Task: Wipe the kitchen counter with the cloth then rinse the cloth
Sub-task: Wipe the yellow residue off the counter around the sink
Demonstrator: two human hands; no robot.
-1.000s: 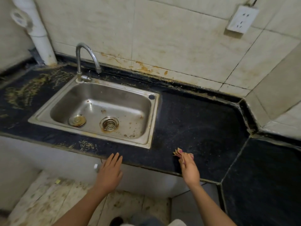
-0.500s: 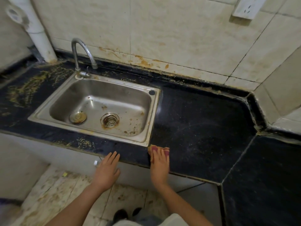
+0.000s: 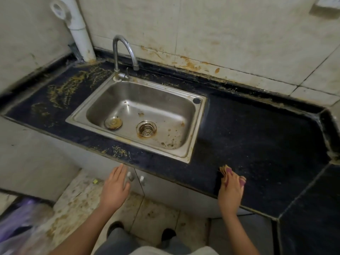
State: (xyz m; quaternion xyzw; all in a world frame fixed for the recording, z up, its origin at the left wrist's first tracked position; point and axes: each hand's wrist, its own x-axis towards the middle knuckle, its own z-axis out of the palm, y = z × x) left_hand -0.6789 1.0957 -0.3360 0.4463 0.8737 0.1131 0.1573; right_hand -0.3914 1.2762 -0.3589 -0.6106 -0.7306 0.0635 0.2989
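Here we list: cloth [image 3: 225,171], on the counter [image 3: 257,135] near its front edge, right of the sink [image 3: 198,129]; our right hand [image 3: 230,190] presses it, fingers flat. Our left hand [image 3: 116,188]: fingers straight, empty, off the counter.

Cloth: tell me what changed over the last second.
The right hand, pressing the cloth flat on the counter, swept it left along the front edge to the sink's near corner, then back right to about where it started. Nothing was taken hold of or let go. The left hand stayed open in the air before the counter's edge; the grime left of the sink is unchanged.
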